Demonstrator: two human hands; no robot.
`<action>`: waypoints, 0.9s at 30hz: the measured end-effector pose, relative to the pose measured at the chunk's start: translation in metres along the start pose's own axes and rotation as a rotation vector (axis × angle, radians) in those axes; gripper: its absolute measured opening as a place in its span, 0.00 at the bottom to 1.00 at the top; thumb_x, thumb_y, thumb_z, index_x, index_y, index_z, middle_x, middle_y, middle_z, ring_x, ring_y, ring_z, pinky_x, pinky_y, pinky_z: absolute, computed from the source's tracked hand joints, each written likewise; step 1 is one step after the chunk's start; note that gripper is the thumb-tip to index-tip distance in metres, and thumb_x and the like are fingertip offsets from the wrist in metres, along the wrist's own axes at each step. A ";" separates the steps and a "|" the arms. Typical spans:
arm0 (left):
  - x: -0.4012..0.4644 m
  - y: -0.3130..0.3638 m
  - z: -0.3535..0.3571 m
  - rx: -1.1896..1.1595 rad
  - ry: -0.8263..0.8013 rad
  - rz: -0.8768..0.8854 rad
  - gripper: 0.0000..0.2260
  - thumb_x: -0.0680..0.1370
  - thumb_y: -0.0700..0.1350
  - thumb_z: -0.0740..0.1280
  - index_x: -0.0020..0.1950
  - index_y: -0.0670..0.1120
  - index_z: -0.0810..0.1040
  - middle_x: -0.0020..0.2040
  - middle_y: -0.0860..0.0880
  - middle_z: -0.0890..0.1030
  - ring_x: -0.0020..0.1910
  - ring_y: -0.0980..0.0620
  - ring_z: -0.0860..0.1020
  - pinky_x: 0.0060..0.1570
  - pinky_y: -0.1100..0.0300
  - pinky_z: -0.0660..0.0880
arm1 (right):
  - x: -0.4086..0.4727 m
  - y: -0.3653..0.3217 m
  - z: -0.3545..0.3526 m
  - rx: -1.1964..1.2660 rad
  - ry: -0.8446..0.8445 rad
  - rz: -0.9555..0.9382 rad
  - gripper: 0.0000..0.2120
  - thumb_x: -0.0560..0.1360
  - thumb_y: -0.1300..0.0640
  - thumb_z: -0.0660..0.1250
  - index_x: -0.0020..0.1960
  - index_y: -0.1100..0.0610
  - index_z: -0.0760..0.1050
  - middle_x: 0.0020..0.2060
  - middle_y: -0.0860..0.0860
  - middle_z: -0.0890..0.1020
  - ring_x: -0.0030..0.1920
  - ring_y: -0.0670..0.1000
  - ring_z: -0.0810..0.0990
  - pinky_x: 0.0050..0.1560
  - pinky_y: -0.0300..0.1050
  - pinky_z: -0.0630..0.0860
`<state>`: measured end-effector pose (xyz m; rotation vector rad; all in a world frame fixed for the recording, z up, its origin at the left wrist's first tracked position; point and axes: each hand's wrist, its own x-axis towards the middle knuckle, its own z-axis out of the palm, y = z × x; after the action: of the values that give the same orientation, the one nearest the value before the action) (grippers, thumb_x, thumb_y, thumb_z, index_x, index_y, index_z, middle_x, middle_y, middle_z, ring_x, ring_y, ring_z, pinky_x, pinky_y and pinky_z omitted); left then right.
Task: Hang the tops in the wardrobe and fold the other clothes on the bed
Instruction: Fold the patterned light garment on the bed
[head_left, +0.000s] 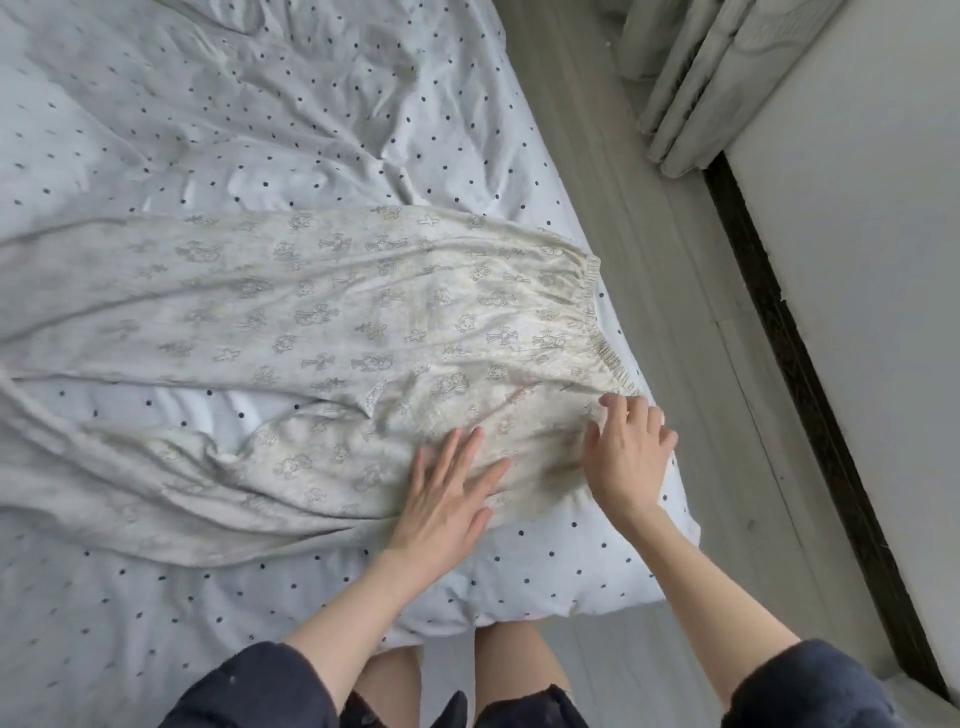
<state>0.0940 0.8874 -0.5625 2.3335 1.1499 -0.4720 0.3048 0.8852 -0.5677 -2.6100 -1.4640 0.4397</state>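
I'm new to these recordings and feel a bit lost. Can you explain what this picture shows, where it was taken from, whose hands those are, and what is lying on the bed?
There is no machine here: a person wears a wide-angle camera on the head, so you look down along their own arms. The left hand lies flat with straight fingers on a pair of pale patterned trousers, apparently smoothing them. The right hand rests near the gathered waistband, fingers slightly bent; whether it pinches the cloth I cannot tell. The trousers lie spread on a bed with a white dotted sheet, waistband toward the bed's edge, legs running off to the picture's left. Beyond the bed are a grey floor and a curtain. Nothing is lifted.
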 end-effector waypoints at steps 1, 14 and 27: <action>-0.015 -0.010 0.004 -0.015 0.005 -0.026 0.28 0.81 0.52 0.56 0.77 0.57 0.46 0.75 0.47 0.32 0.72 0.43 0.29 0.71 0.38 0.38 | -0.011 -0.015 0.001 0.010 0.034 -0.125 0.10 0.70 0.64 0.69 0.51 0.62 0.77 0.45 0.59 0.78 0.47 0.61 0.75 0.48 0.55 0.66; -0.178 -0.208 0.029 0.189 0.509 -0.336 0.26 0.58 0.32 0.75 0.53 0.44 0.74 0.49 0.42 0.76 0.47 0.43 0.70 0.46 0.47 0.69 | -0.170 -0.197 0.074 -0.187 -0.106 -0.951 0.13 0.60 0.50 0.77 0.41 0.53 0.79 0.36 0.50 0.79 0.37 0.53 0.78 0.41 0.45 0.75; -0.236 -0.360 -0.009 0.219 0.641 -0.279 0.14 0.66 0.28 0.72 0.49 0.39 0.80 0.44 0.42 0.80 0.47 0.41 0.79 0.61 0.38 0.68 | -0.212 -0.329 0.104 -0.334 -0.014 -0.925 0.10 0.57 0.62 0.74 0.36 0.55 0.78 0.32 0.51 0.77 0.33 0.53 0.77 0.39 0.44 0.75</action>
<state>-0.3331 0.9306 -0.5354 2.6107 1.8074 0.0878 -0.1000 0.8740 -0.5462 -1.7660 -2.6575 0.0963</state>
